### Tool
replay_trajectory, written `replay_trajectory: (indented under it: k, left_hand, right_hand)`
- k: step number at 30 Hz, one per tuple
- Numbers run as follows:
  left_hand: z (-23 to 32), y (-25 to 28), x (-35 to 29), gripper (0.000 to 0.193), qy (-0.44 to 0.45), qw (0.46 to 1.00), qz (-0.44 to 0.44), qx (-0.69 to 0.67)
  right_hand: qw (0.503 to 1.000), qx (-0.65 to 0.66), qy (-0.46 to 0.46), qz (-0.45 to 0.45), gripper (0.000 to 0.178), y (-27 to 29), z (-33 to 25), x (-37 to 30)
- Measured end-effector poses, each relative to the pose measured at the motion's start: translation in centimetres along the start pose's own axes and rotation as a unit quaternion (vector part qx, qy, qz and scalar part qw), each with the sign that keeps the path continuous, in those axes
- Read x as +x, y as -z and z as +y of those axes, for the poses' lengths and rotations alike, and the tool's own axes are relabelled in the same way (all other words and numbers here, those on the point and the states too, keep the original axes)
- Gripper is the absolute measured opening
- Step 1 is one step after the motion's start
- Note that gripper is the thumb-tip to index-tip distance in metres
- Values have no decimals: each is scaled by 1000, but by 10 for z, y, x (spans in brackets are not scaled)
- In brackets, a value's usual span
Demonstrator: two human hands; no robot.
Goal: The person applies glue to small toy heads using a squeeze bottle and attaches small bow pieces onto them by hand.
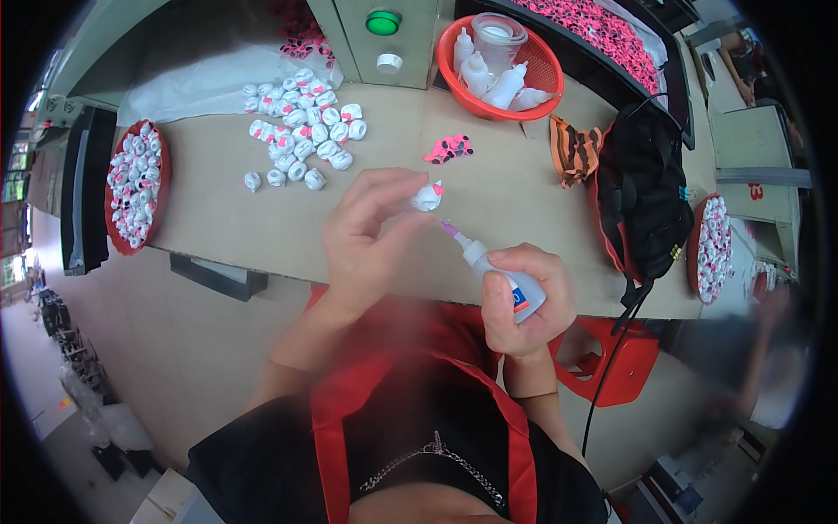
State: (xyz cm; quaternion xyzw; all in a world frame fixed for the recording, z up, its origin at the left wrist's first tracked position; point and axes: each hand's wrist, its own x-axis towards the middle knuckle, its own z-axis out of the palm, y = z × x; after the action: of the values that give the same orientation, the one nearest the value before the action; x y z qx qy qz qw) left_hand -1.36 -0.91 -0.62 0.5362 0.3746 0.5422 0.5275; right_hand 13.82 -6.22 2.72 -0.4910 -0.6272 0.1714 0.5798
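Between the thumb and fingers of my left hand (371, 231) is a small white figurine head (428, 197) with a pink patch on it. My right hand (532, 301) grips a translucent glue bottle (502, 272), its purple nozzle tilted up and left, just below the figurine head. I cannot tell whether the nozzle touches it. Beyond my hands lies a small pile of pink and black pieces (450, 148). Farther left on the table, many similar white heads (301, 122) sit in a loose cluster, several with pink bits showing.
A red basket (443, 74) at the back holds white bottles and a clear jar. Red trays (163, 188) of white heads stand at both ends. Right are a black bag (646, 188) and orange striped cloth (573, 150). A red stool (624, 367) stands below the table edge.
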Motion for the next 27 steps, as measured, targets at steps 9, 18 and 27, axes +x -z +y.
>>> replay_trajectory:
  k: [9, 18, 27]
  left_hand:
    - [5, 3, 8, 36, 190, 967, -11, -169]
    - [2, 5, 7, 37, 192, 959, -28, -206]
    - [0, 8, 7, 39, 190, 959, -28, -207]
  right_hand:
    - [999, 3, -2, 36, 23, 0, 2, -1]
    - [999, 1, -10, 33, 23, 1, 4, -2]
    - [1000, -7, -2, 19, 22, 1, 1, 1]
